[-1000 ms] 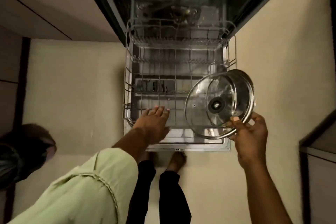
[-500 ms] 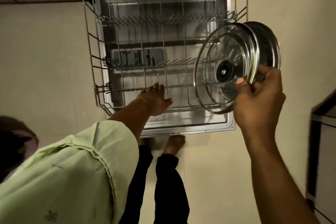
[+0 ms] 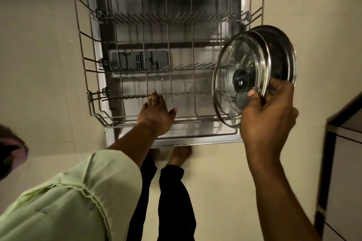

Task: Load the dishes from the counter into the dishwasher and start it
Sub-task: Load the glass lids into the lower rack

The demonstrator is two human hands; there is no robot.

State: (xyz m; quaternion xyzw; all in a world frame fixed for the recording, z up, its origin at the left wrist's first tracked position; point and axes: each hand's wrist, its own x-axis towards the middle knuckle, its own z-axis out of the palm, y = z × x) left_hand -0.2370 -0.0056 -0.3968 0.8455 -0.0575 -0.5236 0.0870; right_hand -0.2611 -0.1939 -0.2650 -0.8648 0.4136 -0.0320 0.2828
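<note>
The dishwasher's lower wire rack is pulled out over the open door and holds no dishes. My right hand grips a glass lid with a steel rim together with a steel plate stacked behind it, both held on edge above the rack's right side. My left hand reaches into the rack's front with fingers stretched, its fingertips at a front row of tines.
A detergent compartment shows through the rack on the door. Beige floor tiles lie on both sides of the door. A dark cabinet stands at the right. My bare feet stand just before the door's edge.
The view has dropped closer to the rack. My right hand brought the lid and plate nearer over the rack's right side. My left hand stays at the rack's front.
</note>
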